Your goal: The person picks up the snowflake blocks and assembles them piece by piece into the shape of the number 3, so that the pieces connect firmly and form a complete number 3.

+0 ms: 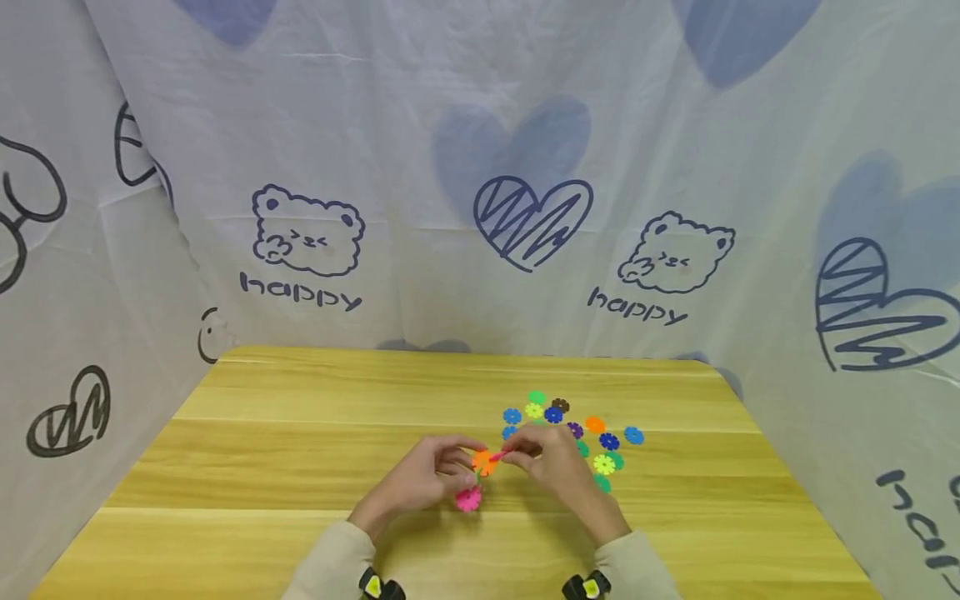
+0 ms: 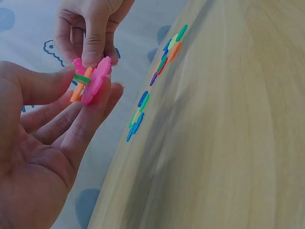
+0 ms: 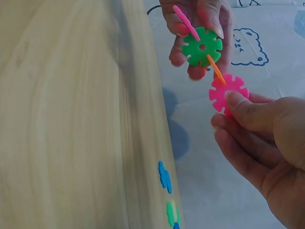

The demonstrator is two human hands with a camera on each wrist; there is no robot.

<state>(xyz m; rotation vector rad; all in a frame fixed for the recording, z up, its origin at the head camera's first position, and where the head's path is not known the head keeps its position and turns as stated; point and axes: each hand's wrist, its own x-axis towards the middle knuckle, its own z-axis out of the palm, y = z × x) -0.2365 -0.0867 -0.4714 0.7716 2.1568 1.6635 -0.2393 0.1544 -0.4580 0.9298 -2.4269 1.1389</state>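
Notched plastic discs are joined in a small chain between my two hands, above the table. In the right wrist view a green disc [image 3: 202,46] is pinched by my left hand [image 1: 423,479]. One pink disc [image 1: 468,499] joins the green disc on one side, and an orange disc [image 1: 483,463] on the other. My right hand [image 1: 555,468] pinches a second pink disc [image 3: 220,98] between thumb and fingers. That pink disc meets the orange one edge to edge; whether their slots are fully pushed together I cannot tell.
Loose discs in several colours lie on the wooden table [image 1: 300,433] beyond and right of my hands, among them an orange disc [image 1: 595,425] and a yellow disc [image 1: 604,464]. A printed white cloth [image 1: 420,275] hangs behind and at both sides.
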